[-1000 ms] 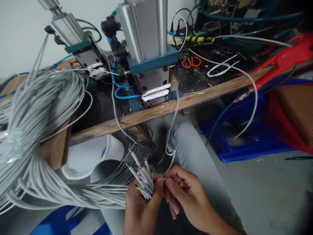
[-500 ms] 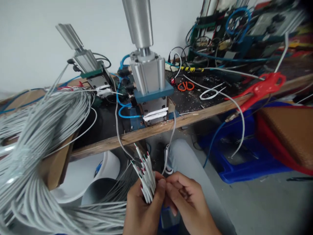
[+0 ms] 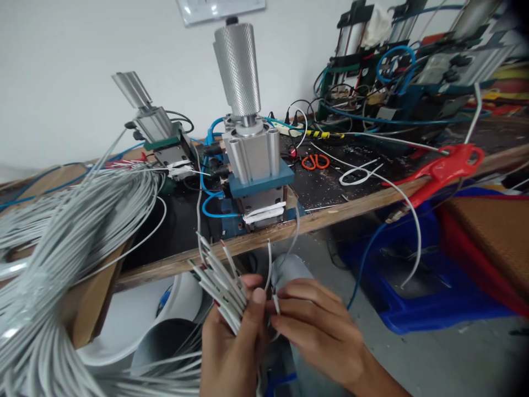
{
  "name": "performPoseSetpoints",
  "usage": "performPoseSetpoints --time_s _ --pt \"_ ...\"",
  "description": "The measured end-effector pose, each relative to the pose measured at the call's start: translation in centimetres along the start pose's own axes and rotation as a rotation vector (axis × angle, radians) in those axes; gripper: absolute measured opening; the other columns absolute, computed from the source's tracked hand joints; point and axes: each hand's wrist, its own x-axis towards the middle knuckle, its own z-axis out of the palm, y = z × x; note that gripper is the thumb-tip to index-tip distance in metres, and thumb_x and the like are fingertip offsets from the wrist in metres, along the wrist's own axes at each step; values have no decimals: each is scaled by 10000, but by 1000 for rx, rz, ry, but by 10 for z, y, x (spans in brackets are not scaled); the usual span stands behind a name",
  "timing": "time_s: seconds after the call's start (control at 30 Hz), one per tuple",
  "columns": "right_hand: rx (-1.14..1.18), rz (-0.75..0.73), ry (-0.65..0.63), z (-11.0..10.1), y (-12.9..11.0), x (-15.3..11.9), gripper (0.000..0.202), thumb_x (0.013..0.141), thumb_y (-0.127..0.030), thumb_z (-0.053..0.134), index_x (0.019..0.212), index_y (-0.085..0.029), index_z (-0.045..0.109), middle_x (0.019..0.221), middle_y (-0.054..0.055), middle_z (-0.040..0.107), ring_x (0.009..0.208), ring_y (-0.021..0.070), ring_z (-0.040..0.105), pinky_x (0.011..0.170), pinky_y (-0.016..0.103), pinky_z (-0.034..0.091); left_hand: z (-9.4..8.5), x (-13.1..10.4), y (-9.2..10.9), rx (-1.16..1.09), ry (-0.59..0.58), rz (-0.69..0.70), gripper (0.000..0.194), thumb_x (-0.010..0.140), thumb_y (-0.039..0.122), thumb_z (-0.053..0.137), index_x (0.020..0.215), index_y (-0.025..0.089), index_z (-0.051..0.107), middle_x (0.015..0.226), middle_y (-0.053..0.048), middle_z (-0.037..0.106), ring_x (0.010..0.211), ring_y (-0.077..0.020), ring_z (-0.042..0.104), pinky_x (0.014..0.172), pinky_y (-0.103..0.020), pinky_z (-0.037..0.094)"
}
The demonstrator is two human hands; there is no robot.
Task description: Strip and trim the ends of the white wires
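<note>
My left hand (image 3: 231, 344) is closed round a bundle of white cables (image 3: 219, 281), whose cut ends fan upward and show small red and green wire tips. To its right, my right hand (image 3: 318, 325) pinches a short white cable end (image 3: 276, 303) between thumb and fingers, close to my left fingertips. Another single cable (image 3: 270, 262) rises between the two hands; where it is gripped is hidden. Just beyond the hands, at the bench edge, stands a pneumatic press (image 3: 252, 160) with white strips across its front.
A thick coil of grey-white cable (image 3: 53, 275) hangs over the bench (image 3: 165, 251) at left, above a white bucket (image 3: 124, 314). A second press (image 3: 155, 127) stands behind. Orange-handled scissors (image 3: 315, 161) and a red air gun (image 3: 444, 171) lie at right, above a blue stool (image 3: 413, 303).
The bundle in my left hand has tilted left and fanned out. My right hand has turned, and a cable end now shows in its fingers. The view has tilted up slightly.
</note>
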Motion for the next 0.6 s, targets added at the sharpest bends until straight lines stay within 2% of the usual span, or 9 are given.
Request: performPoseSetpoints --time_s 0.1,0.2,0.3,0.4,0.5,0.6 --pt "13 -18 132 3 1 -1 238 952 -59 637 1153 -167 704 1027 67 821 1014 219 764 906 379 661 -8 2 -3 67 -47 2 651 682 463 923 1223 189 687 410 120 443 359 -27 267 400 -146 215" --pt "-21 -48 153 6 1 2 228 948 -28 644 1144 -130 700 1045 84 819 1074 210 751 981 390 633 -14 4 -4 162 -114 -12 661 775 481 834 1294 118 646 346 119 404 335 -39 215 391 -185 187" --pt "-17 -34 150 8 1 7 238 963 -32 626 1163 -145 690 1038 79 821 1055 204 761 951 385 647 -18 6 2 180 -157 -82 619 832 463 758 1301 74 650 332 120 375 347 -48 182 406 -211 163" --pt "-20 -46 165 12 2 11 238 958 -19 616 1155 -127 696 1016 98 822 1034 210 766 921 379 655 -25 12 12 224 -204 -178 506 863 447 704 1183 55 711 361 112 366 382 -61 177 415 -226 152" --pt "-19 -38 196 15 5 15 250 942 0 619 1151 -112 697 997 111 819 1027 214 764 895 370 661 -33 17 23 447 -227 -95 443 860 470 704 1054 75 757 417 96 387 424 -82 285 461 -230 234" --pt "-51 -15 214 15 9 20 265 950 -17 620 1167 -153 690 968 84 822 976 201 775 848 350 669 -37 14 31 670 -213 -1 509 816 561 722 1026 101 781 443 71 433 445 -110 365 492 -243 271"
